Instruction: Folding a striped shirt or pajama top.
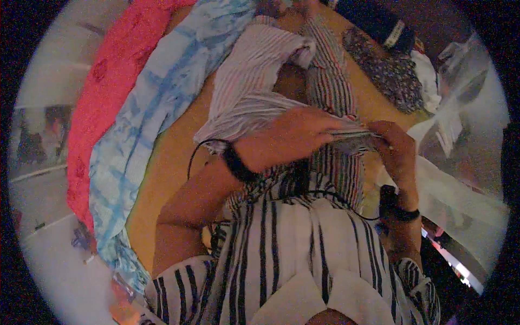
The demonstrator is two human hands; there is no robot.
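Apparently straightening the striped cloth (244, 86), lying just beyond and under the left hand (298, 127) and drawn narrow to the right hand (398, 150); pinching its gathered edge there; cannot tell how far curled on the left, though touching cloth; next, probably calling for steady tension

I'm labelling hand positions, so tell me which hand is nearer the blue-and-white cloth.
Left. The left hand is to the right of the blue-and-white cloth, apart from it; the right hand is farther right.
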